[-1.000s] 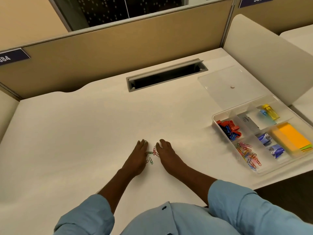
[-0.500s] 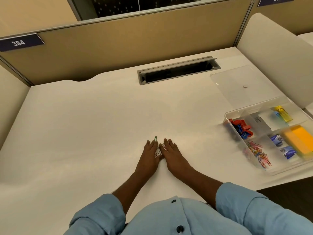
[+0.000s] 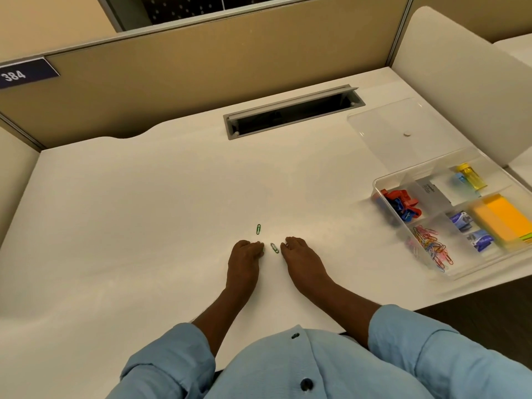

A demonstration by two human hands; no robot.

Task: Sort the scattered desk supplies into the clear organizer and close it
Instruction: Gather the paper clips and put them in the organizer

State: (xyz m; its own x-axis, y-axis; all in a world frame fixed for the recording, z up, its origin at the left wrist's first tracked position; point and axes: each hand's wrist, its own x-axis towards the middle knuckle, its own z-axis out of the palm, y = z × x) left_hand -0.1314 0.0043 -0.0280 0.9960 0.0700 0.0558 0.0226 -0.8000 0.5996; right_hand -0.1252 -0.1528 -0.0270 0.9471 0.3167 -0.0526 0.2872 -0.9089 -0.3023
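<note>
Green paper clips (image 3: 274, 247) are lying well left of the clear organizer (image 3: 377, 185). The left hand (image 3: 244, 257) and right hand (image 3: 300, 257) are flanking one, fingers curling under, probably gathering strays. Whether they are gripping any is hidden.

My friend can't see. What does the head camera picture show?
A left hand and right hand rest, fingers curled, on a white desk, one green paper clip between them and a second clip just past the left. At right, an open clear organizer holds colourful clips and orange sticky notes.
</note>
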